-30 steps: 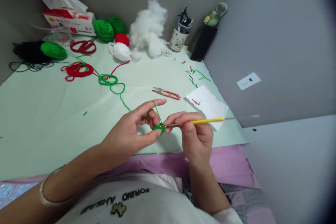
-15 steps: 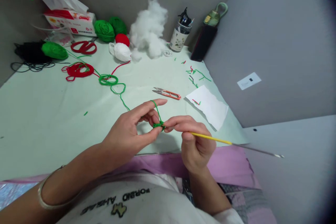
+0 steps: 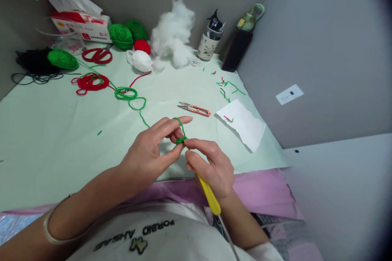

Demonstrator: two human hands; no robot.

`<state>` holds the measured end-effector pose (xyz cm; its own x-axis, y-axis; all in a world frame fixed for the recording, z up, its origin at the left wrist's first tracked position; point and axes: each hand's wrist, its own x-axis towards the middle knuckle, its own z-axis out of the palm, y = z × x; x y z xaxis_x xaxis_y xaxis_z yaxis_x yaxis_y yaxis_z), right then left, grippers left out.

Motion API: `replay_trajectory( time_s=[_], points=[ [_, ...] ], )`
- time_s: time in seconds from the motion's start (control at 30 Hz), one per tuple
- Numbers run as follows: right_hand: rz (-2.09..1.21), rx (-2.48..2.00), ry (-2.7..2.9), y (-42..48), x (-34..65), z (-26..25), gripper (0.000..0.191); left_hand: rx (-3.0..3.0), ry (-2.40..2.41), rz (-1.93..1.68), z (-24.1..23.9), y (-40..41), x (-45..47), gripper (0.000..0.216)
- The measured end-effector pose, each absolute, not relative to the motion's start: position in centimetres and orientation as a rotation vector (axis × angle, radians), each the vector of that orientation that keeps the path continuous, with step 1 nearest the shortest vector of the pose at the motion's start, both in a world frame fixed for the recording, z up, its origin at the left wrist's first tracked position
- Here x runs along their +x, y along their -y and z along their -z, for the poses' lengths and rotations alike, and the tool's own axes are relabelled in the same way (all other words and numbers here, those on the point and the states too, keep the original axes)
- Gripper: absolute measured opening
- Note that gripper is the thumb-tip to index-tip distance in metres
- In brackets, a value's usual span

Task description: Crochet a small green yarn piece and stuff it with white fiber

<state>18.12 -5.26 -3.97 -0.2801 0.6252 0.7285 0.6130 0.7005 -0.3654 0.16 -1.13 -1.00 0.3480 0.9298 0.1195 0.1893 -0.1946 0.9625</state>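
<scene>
Between the thumb and fingers of my left hand (image 3: 153, 147) is pinched a small green crochet piece (image 3: 180, 140). Green yarn (image 3: 182, 125) loops over the raised left index finger, and its strand (image 3: 143, 119) trails back to loose coils on the table. My right hand (image 3: 211, 165) is closed on a crochet hook (image 3: 211, 195) with a yellow handle. The handle slants down toward my body, and its metal rear end shows below. Right fingertips touch the green piece; they hide the front tip of the hook.
Orange thread snips (image 3: 196, 109) lie just beyond my hands. A torn white paper (image 3: 243, 124) with yarn scraps is at right. Farther back are red-handled scissors (image 3: 97, 56), a red yarn coil (image 3: 92, 82), green yarn balls (image 3: 121, 36), white stuffing (image 3: 174, 34), a pen cup (image 3: 208, 44) and a bottle (image 3: 239, 47).
The crochet hook has swung from pointing right to slanting down toward my body. My right hand has turned and shifted left; the green piece has moved slightly left and up.
</scene>
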Motion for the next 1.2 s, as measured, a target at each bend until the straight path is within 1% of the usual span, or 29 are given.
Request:
replay_trajectory(
  time_s=[0.07, 0.13, 0.27, 0.37, 0.47, 0.53, 0.7, 0.77, 0.87, 1.03, 1.2],
  points=[
    [0.028, -0.908, 1.963, 5.2, 17.9, 4.2, 0.033, 1.583, -1.016, -0.96, 1.0, 1.2, 0.3, 0.028],
    [0.007, -0.889, 1.927, 5.3, 17.8, 4.5, 0.034, 1.472, -1.0, -0.943, 1.0, 1.2, 0.5, 0.033],
    [-0.173, -0.899, 1.794, 5.5, 18.0, 4.7, 0.031, 1.261, -0.964, -0.866, 0.7, 1.3, 0.7, 0.045],
    [-0.331, -0.796, 1.7, 5.2, 18.3, 4.3, 0.027, 1.271, -0.979, -0.894, 0.6, 1.3, 0.6, 0.046],
    [-0.441, -0.786, 1.7, 5.0, 18.6, 3.7, 0.03, 1.321, -0.995, -0.916, 0.6, 1.3, 0.5, 0.045],
    [-0.366, -0.811, 1.767, 5.1, 18.6, 3.5, 0.033, 1.334, -0.995, -0.905, 0.6, 1.3, 0.6, 0.043],
    [0.058, -0.949, 1.906, 5.8, 18.1, 4.6, 0.045, 1.276, -0.959, -0.9, 0.9, 1.3, 1.1, 0.05],
    [0.121, -0.961, 1.875, 5.7, 17.9, 5.1, 0.046, 1.253, -0.937, -0.916, 1.0, 1.4, 1.2, 0.053],
    [0.077, -0.928, 1.82, 5.3, 18.0, 5.4, 0.042, 1.224, -0.926, -0.949, 1.1, 1.5, 1.4, 0.054],
    [0.006, -0.857, 1.773, 4.8, 18.1, 4.6, 0.033, 1.236, -0.922, -0.979, 1.1, 1.6, 1.3, 0.049],
    [-0.032, -0.869, 1.744, 4.9, 17.8, 4.6, 0.035, 1.297, -0.962, -1.001, 0.9, 1.8, 1.2, 0.045]
  ],
)
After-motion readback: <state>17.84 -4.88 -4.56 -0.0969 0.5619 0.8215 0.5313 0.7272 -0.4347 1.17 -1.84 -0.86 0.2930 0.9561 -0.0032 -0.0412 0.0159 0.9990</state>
